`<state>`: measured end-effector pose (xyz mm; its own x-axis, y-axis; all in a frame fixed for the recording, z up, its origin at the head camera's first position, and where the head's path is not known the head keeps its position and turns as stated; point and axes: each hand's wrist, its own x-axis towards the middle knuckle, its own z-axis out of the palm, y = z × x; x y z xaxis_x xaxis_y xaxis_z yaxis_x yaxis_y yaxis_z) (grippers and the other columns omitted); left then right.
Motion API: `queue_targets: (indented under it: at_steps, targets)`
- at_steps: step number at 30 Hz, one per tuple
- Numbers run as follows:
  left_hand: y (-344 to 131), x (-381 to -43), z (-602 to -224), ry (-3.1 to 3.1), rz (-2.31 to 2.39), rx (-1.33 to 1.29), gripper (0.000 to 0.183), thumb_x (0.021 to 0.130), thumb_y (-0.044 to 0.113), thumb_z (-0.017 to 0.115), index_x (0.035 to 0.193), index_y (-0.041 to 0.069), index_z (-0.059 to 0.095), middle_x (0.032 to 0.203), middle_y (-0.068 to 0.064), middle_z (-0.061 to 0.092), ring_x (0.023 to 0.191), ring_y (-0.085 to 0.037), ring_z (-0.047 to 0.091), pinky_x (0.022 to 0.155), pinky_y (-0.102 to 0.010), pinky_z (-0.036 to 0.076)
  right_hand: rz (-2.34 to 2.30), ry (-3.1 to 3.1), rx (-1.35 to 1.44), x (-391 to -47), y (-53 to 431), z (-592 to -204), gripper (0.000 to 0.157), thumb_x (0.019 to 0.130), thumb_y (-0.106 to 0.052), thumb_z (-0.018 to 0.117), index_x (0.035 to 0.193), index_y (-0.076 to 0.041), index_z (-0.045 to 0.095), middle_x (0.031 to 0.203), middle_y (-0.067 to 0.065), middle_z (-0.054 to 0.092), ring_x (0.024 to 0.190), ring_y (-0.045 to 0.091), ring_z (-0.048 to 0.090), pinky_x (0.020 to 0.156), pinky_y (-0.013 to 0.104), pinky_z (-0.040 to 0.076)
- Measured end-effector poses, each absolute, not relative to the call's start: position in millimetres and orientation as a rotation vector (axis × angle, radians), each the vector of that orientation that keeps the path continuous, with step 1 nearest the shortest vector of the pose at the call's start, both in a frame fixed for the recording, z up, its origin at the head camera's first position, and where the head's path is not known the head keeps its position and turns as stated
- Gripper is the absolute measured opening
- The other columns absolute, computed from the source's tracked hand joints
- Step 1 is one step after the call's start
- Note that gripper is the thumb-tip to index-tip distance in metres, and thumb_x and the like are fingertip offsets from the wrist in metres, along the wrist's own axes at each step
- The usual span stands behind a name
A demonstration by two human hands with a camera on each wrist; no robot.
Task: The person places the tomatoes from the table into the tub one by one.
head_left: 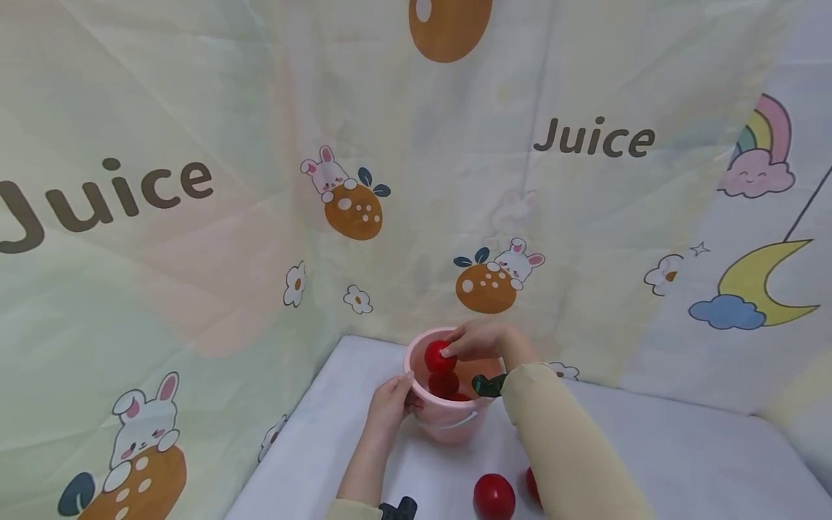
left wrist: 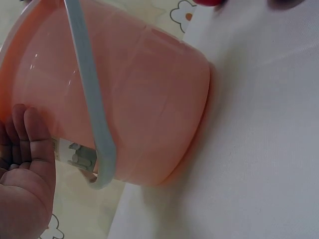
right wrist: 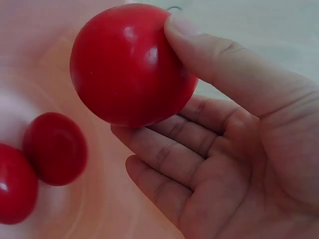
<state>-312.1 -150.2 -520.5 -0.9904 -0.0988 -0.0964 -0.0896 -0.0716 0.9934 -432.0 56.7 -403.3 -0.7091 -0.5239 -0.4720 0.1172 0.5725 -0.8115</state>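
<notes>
A pink bucket (head_left: pixel 442 419) with a pale handle (left wrist: pixel 92 94) stands upright on the white table. At its near left rim, my left hand (head_left: pixel 388 404) grips the edge, thumb at the top and fingers outside. In the left wrist view, the left hand (left wrist: pixel 25 174) lies against the bucket wall. My right hand (head_left: pixel 477 341) is over the bucket's mouth and pinches a smooth red ball (right wrist: pixel 127 64) between thumb and fingers. Below, inside the bucket, are other red balls; one has a dimple (right wrist: pixel 56 149), another (right wrist: pixel 15 184) is cut off by the view's edge.
On the white table (head_left: pixel 624 448), a red ball (head_left: pixel 494 496) lies in front of the bucket. Another red ball (head_left: pixel 533 485) is partly hidden by the right sleeve (head_left: pixel 565 440). A printed cloth (head_left: pixel 416 180) hangs behind and to the left.
</notes>
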Motion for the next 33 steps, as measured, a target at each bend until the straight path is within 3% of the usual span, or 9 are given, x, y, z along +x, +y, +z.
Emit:
queue_targets:
  at_steps: [12,20,33]
  targets:
    - [-146.2,-314.3,-520.6,-2.131,-2.294,0.215,0.052,0.095,0.054,0.056,0.116,0.008,0.069,0.090,-0.006,0.072,0.083,-0.018,0.068,0.081,-0.029,0.058,-1.142,1.965,-0.385,-436.0,43.9,-434.5,0.043,0.087,-0.023,0.076,0.126,-0.011,0.062,0.122,0.007,0.066,0.116,0.029,0.058,0.102,0.052,0.049]
    - [-149.3,-314.3,-521.4,-2.150,-2.268,0.209,0.053,0.095,0.055,0.056,0.116,0.008,0.069,0.092,-0.007,0.072,0.085,-0.019,0.068,0.081,-0.028,0.058,-1.111,2.058,-0.430,-440.5,38.5,-448.8,0.042,0.084,-0.024,0.078,0.123,-0.014,0.065,0.120,0.004,0.067,0.114,0.026,0.059,0.099,0.049,0.052]
    - [-151.5,-316.3,-522.1,-2.163,-2.257,0.219,0.048,0.097,0.052,0.055,0.110,0.008,0.069,0.091,-0.006,0.072,0.084,-0.019,0.068,0.082,-0.028,0.057,-1.174,2.057,-0.384,-443.1,38.8,-455.2,0.039,0.092,-0.019,0.069,0.130,-0.011,0.064,0.125,0.011,0.066,0.123,0.035,0.056,0.107,0.052,0.045]
